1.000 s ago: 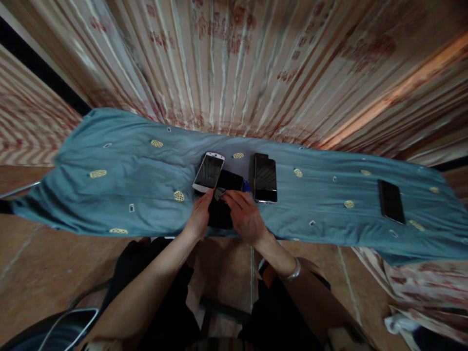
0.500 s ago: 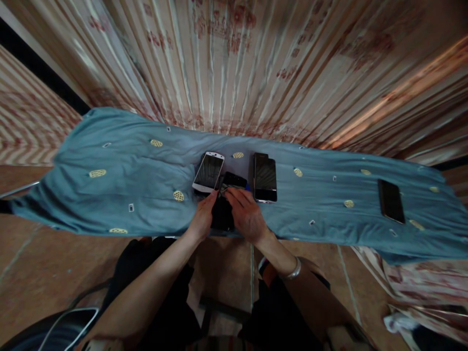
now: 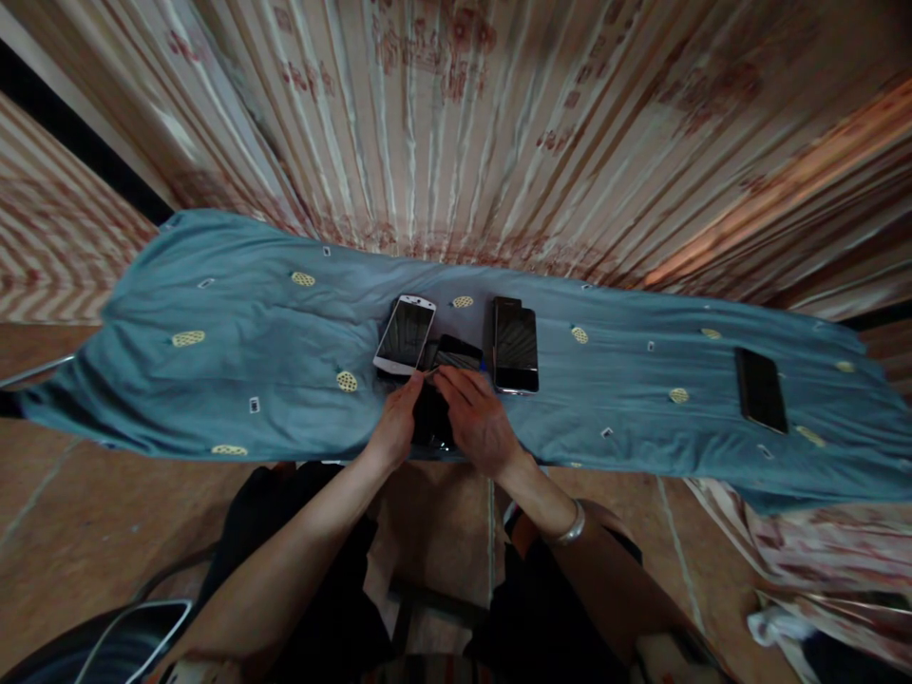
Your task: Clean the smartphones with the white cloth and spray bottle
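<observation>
My left hand [image 3: 397,423] is closed, with thumb and fingers pressed at the upper edge of a black phone [image 3: 431,418] near the front of the cloth. My right hand [image 3: 483,418] bends over the same edge from the other side, fingertips together; whatever small thing they pinch is hidden. The fingertips of both hands nearly meet. Just beyond them lies a dark phone [image 3: 460,352], partly covered, with a bit of blue at its right side. A white-framed phone [image 3: 406,332] lies to the left of it, on top of something dark.
Two dark phones [image 3: 517,347] overlap to the right of my hands. Another black phone [image 3: 761,389] lies far right. Blue-green cloth with pineapple prints [image 3: 285,332] covers the narrow table. A pleated curtain [image 3: 456,123] hangs behind it.
Both hands stay in almost the same place. The black phone between them shows a new glint at its lower edge, and its visible part looks slightly smaller.
</observation>
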`<state>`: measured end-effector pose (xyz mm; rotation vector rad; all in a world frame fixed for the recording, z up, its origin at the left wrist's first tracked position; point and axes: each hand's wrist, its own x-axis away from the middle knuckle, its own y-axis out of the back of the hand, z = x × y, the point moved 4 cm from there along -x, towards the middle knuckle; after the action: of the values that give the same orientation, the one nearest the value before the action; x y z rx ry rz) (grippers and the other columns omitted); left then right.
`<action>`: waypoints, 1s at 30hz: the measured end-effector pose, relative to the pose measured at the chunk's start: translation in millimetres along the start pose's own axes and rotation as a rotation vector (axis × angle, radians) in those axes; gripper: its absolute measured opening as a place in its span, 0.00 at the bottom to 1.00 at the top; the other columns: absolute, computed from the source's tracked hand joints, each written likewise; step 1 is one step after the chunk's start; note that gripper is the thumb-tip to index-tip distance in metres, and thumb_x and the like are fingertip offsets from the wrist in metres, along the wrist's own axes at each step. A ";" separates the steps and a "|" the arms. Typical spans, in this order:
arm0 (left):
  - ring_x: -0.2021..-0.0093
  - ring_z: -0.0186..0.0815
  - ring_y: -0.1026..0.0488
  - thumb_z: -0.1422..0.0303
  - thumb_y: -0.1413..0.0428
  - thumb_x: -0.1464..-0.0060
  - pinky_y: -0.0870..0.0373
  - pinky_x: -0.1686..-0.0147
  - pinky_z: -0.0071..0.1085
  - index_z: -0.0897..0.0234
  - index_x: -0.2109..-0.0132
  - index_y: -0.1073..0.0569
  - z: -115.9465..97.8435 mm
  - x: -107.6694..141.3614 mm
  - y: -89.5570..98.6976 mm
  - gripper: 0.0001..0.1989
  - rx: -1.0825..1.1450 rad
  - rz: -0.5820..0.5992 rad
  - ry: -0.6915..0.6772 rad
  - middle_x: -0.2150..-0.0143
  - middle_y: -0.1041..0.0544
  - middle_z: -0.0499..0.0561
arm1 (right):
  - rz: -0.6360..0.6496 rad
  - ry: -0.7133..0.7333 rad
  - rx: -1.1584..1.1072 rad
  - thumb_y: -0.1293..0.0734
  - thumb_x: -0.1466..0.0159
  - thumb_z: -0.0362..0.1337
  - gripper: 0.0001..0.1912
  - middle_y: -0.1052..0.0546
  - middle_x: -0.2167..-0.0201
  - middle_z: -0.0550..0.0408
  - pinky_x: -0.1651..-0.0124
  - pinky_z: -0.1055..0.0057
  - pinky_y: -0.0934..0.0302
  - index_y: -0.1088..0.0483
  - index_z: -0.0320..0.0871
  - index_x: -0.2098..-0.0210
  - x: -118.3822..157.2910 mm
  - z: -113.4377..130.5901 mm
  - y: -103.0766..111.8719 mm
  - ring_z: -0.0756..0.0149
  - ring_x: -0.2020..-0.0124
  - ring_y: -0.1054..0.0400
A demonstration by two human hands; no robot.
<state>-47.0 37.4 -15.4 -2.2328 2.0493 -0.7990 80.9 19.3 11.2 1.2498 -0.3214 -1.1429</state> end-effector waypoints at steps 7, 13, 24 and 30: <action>0.50 0.44 0.23 0.56 0.39 0.46 0.32 0.44 0.38 0.64 0.64 0.19 3.7 -3.8 4.6 0.15 -0.038 -0.006 -0.017 0.62 0.17 0.54 | 0.026 0.017 0.008 0.42 0.31 0.25 0.24 0.25 0.41 0.38 0.36 0.50 0.34 0.30 0.36 0.38 0.6 10.3 -1.7 0.53 0.39 0.33; 0.59 0.37 0.24 0.45 0.37 0.53 0.29 0.56 0.32 0.64 0.65 0.21 3.9 -12.3 9.2 0.24 0.009 0.012 0.001 0.67 0.20 0.50 | 0.066 0.108 -0.010 0.39 0.32 0.24 0.20 0.23 0.44 0.38 0.35 0.55 0.34 0.27 0.34 0.42 2.7 27.2 -6.1 0.53 0.42 0.32; 0.61 0.36 0.24 0.44 0.36 0.56 0.30 0.59 0.31 0.64 0.66 0.22 -0.1 -8.1 2.6 0.26 0.039 0.038 0.025 0.69 0.20 0.49 | 0.022 0.097 0.023 0.43 0.30 0.26 0.20 0.23 0.43 0.40 0.35 0.55 0.33 0.28 0.34 0.43 1.6 22.4 -0.4 0.56 0.41 0.31; 0.57 0.38 0.23 0.42 0.37 0.54 0.29 0.59 0.30 0.64 0.63 0.21 -0.5 -12.2 10.5 0.27 0.033 0.013 0.031 0.68 0.20 0.50 | 0.077 0.162 0.035 0.40 0.32 0.26 0.18 0.21 0.47 0.41 0.37 0.58 0.32 0.26 0.34 0.46 3.5 37.8 -5.6 0.55 0.46 0.30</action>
<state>-57.1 47.5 -22.9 -2.2019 2.0457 -0.8651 51.7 -4.6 18.5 1.3405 -0.2667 -0.9678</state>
